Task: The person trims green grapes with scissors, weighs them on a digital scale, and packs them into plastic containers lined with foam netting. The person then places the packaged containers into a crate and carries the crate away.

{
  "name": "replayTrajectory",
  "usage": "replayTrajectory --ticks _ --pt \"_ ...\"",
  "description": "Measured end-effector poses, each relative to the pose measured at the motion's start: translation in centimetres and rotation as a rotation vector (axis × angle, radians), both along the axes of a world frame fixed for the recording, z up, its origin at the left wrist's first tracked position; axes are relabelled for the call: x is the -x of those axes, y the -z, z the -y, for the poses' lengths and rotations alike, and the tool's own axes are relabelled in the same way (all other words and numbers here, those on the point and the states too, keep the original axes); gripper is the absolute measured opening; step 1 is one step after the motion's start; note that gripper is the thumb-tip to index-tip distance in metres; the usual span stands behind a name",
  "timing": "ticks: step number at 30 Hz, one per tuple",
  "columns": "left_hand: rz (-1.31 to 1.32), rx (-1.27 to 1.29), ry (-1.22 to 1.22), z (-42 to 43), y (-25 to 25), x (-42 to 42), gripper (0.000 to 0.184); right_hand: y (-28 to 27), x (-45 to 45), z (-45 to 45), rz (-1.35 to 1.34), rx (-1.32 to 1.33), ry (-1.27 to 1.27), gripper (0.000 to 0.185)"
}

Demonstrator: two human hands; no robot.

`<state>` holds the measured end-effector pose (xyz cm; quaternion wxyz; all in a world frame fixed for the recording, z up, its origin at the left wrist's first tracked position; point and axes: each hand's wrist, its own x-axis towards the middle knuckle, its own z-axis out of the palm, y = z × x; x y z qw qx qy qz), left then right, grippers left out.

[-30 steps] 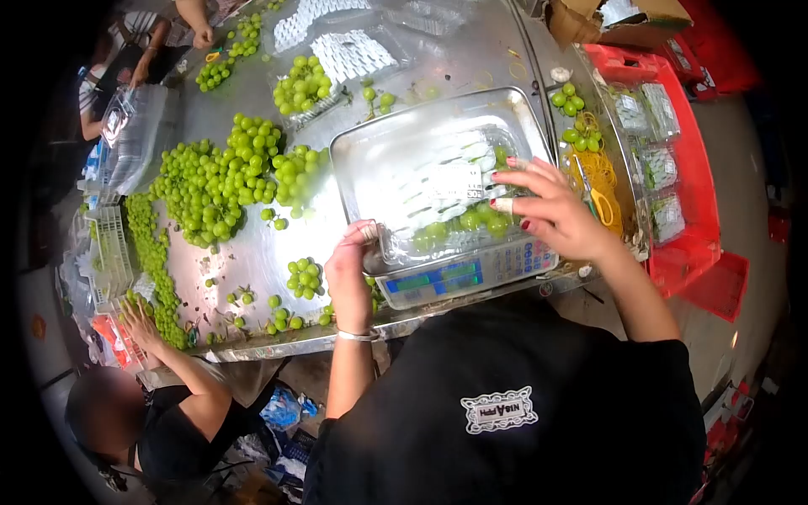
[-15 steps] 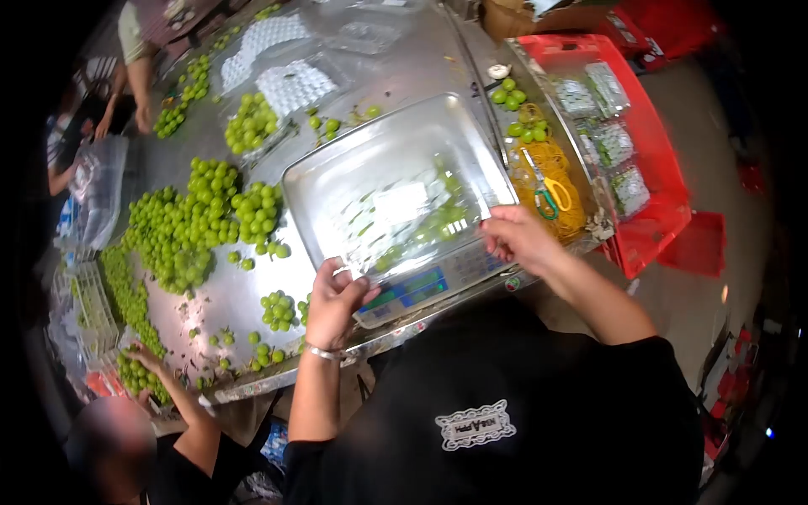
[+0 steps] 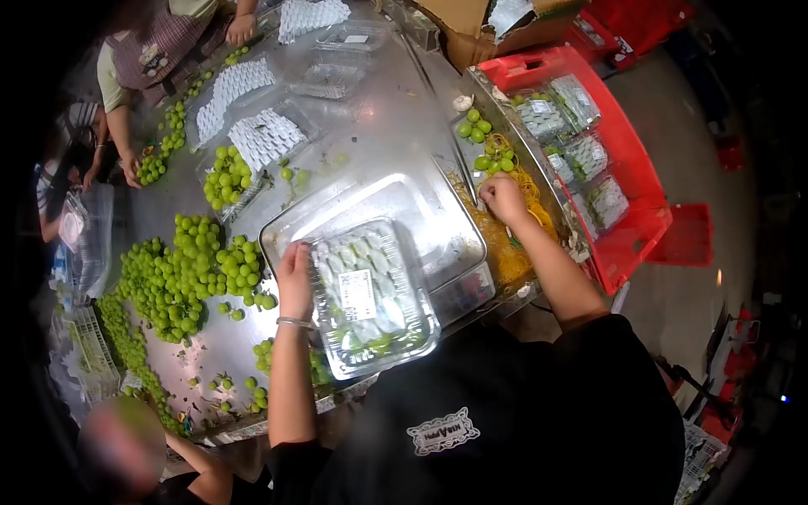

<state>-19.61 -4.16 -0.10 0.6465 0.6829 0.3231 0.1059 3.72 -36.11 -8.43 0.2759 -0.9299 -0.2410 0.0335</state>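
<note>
My left hand (image 3: 295, 278) grips the left edge of a clear plastic box (image 3: 370, 295), which is held tilted over the front of the metal scale tray (image 3: 429, 202). Inside the box, white foam netting and a white label (image 3: 357, 295) cover green grapes. My right hand (image 3: 502, 199) is over the tray of yellow rubber bands (image 3: 512, 257) right of the scale, its fingers closed together; what they hold, if anything, is too small to name. Just above that hand sit loose grapes (image 3: 495, 160).
A red crate (image 3: 644, 240) with packed boxes stands at the right. Grape bunches (image 3: 168, 282) lie on the left of the metal table, with foam-lined boxes (image 3: 268, 137) at the back. Co-workers' hands (image 3: 130, 171) are at the far left. A cardboard box (image 3: 459, 25) stands behind.
The packed box has been lifted off the scale tray and turned in my left hand. My right hand has let go of it and moved to the rubber bands. The view has shifted.
</note>
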Motion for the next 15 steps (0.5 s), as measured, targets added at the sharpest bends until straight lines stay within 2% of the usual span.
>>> replayTrajectory --ticks 1,3,4,5,7,9,11,12,13,15 --pt "0.029 0.034 -0.016 0.9 0.1 -0.4 0.024 0.1 -0.2 0.1 -0.005 -0.004 0.001 0.007" --pt "-0.037 -0.031 0.004 2.3 0.5 -0.4 0.025 -0.1 -1.0 0.5 -0.063 -0.185 0.136 0.005" --pt "-0.023 -0.053 0.014 3.6 -0.1 -0.6 0.025 0.0 -1.1 0.2 -0.214 -0.175 0.154 0.003" --pt "-0.009 -0.074 0.028 5.0 -0.7 -0.8 0.025 0.2 -0.9 -0.3 -0.216 -0.174 0.154 0.003" --pt "0.002 -0.051 0.082 6.2 -0.9 -1.2 0.026 0.3 -0.5 -1.8 -0.274 0.057 0.323 0.009" --pt "-0.027 -0.012 0.124 6.1 -0.6 -1.2 0.027 0.8 -1.0 -1.7 -0.285 0.066 0.345 0.013" --pt "-0.051 -0.055 0.110 5.8 -1.4 -1.2 0.025 0.5 -1.3 -0.3 -0.374 -0.214 0.317 0.009" --pt "-0.075 -0.191 0.053 5.8 -1.9 -1.2 0.022 2.6 -2.0 1.1 -0.248 -0.225 0.245 0.007" --pt "-0.074 -0.190 0.048 6.3 -3.1 -1.2 0.022 1.3 -1.5 0.7 -0.247 -0.223 0.241 0.007" --pt "0.125 -0.688 -0.042 8.1 -5.9 -1.4 0.026 -1.4 0.4 0.3 -0.013 0.003 0.125 0.010"
